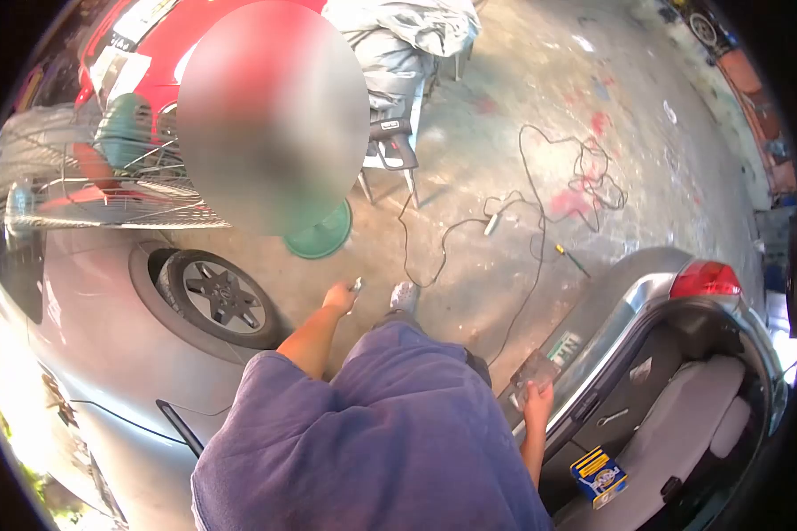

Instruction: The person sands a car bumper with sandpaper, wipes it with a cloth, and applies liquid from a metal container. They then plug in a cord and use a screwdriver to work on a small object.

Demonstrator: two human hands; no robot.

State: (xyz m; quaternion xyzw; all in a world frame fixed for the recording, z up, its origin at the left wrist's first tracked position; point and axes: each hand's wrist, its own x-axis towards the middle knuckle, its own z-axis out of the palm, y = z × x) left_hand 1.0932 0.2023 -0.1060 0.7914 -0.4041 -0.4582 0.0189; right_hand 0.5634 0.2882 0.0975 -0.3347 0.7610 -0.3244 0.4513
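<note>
My left hand [337, 299] is closed around a small, shiny metallic object [357, 287], too small to name, held over the concrete floor near my shoe [405, 296]. At the rear of the silver car, my right hand [537, 403] grips a flat grey-brown piece [534, 368] by its lower edge. That piece is beside the car's licence plate [564, 349]. Close to my right arm, a blue and yellow box [599, 476] lies in the open back of the car, and a wrench [613, 416] rests nearby.
A heat gun [395, 142] sits on a chair draped with grey cloth [407, 35]. Its black cord [447, 243] runs over the floor beside a screwdriver [573, 260]. At left are a car wheel [217, 296] and a wire-caged fan [97, 181]. A blurred oval hides part of the view.
</note>
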